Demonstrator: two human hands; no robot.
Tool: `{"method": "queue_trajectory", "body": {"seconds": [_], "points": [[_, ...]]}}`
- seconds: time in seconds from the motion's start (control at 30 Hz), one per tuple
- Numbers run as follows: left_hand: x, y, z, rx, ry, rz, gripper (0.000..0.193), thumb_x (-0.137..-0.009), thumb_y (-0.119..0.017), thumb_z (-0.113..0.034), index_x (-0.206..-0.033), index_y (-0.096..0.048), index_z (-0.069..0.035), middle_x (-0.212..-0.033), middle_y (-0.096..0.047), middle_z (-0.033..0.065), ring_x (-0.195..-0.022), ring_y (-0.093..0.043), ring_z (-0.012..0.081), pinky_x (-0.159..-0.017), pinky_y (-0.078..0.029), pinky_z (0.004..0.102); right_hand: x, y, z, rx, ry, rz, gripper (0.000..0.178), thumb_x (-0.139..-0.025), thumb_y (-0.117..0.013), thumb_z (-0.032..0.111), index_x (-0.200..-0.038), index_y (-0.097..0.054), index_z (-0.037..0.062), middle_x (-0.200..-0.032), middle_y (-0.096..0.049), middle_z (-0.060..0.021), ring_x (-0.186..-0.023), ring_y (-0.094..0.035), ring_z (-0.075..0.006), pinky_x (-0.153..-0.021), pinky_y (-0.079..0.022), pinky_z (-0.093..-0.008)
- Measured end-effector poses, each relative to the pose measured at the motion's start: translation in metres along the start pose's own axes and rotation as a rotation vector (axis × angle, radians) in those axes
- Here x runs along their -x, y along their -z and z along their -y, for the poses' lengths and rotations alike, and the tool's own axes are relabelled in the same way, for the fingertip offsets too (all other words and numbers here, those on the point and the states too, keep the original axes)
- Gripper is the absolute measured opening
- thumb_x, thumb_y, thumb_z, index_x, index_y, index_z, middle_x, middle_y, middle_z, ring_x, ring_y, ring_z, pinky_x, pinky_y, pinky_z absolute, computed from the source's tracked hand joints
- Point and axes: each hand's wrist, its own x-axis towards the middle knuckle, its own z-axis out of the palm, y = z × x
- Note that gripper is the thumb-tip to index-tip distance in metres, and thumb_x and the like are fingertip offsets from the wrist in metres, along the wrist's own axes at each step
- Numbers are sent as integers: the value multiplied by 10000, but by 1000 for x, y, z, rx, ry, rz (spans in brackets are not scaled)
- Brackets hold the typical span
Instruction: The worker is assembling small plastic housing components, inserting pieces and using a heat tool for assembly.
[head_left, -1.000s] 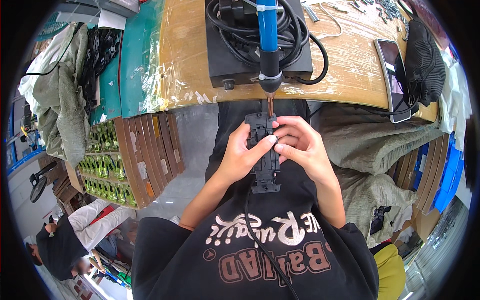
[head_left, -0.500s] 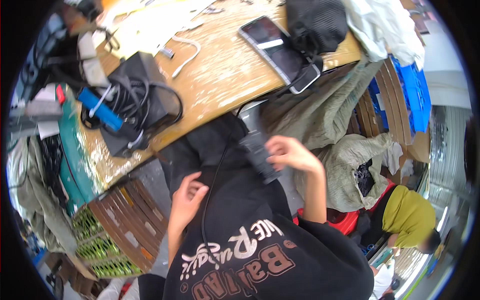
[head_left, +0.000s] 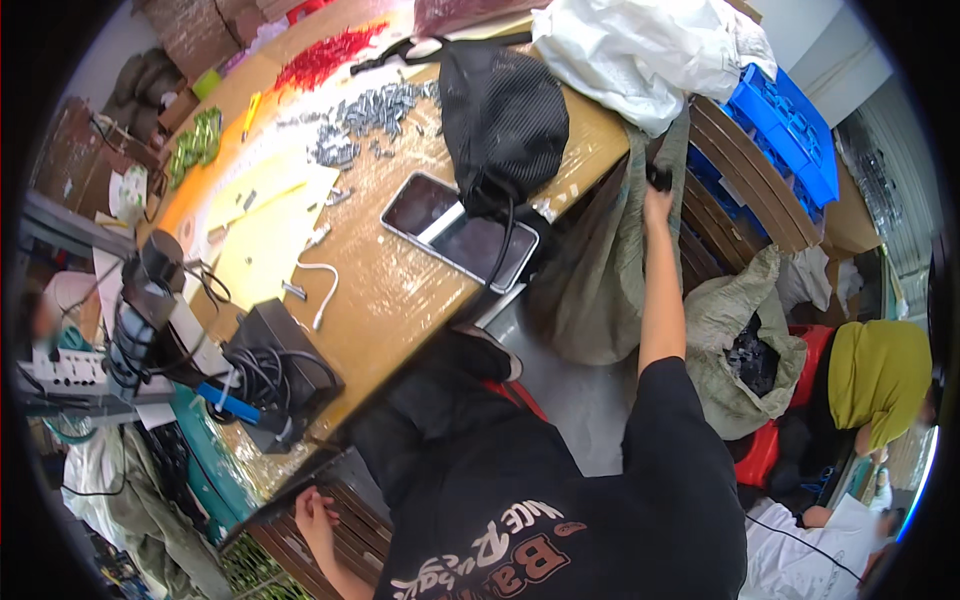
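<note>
1. At the right side of the worktop (head_left: 390, 320), a person's right hand (head_left: 656, 204) reaches to the far end of a tall grey-green sack (head_left: 600, 310), a dark piece (head_left: 659, 178) showing at its fingertips. Whether those fingers are clamped on the piece or loose around it, one cannot tell at this size.

2. At the near left, the left hand (head_left: 318, 515) hangs empty, its fingers lightly curled and apart, beside a stack of brown trays (head_left: 362, 515) and well apart from the dark piece.

3. One handling step appears to be partway through: the dark piece is at the sack, off the worktop, but not visibly let go. What lies inside that sack is hidden from view.

4. Nearer on the right, a second sack (head_left: 700, 385) stands open with a batch of dark parts (head_left: 750, 360) in its mouth, touched by neither hand.

5. At the worktop's left, a blue-handled tool (head_left: 228, 402) and a coiled black cable (head_left: 262, 375) lie at a black box (head_left: 300, 340), out of both hands.

6. Farther off, loose grey parts (head_left: 375, 115) and red pieces (head_left: 325, 58) lie heaped beyond a phone (head_left: 420, 205) and a black mesh bag (head_left: 505, 120), apparently waiting untouched.
</note>
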Motion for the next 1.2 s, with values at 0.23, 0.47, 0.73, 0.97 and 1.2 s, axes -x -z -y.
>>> {"method": "queue_trajectory", "body": {"seconds": [0.23,0.47,0.73,0.97,1.2], "points": [[8,-8,1,34,79,1,241,-862,-458,-213,-992,-482,-13,-685,-574,70,-433,-487,89,-371,-398,192,39,-7,-117,-470,-709,279,498,-755,-551,325,-1040,-493,-80,-974,-549,-175,-814,-553,-280,-724,-439,-377],[3,10,20,98,116,-5,253,-863,-455,-230,-999,-476,-18,-706,-572,77,-436,-493,98,-368,-399,200,14,79,-172,-166,-709,203,452,-747,-556,326,-993,-530,-52,-904,-574,-176,-749,-567,-291,-698,-448,-385],[20,59,-17,103,-32,-344,236,-862,-458,-231,-986,-512,-36,-674,-564,47,-427,-464,64,-358,-351,171,65,67,199,-292,230,98,220,-799,-562,140,-970,-496,18,-791,-525,-87,-637,-541,-123,-509,-483,-233],[40,107,-25,100,-134,-528,255,-868,-448,-217,-1043,-486,-35,-690,-548,42,-442,-452,53,-373,-342,163,159,17,357,939,472,638,434,-765,-519,414,-1046,-482,86,-946,-581,-145,-903,-543,-324,-719,-428,-410],[40,123,6,173,-98,-522,266,-865,-446,-213,-1064,-465,-38,-704,-548,48,-438,-454,57,-373,-355,172,172,3,394,95,670,896,219,-742,-582,110,-942,-558,23,-800,-592,-140,-713,-582,-225,-631,-455,-302]]}}
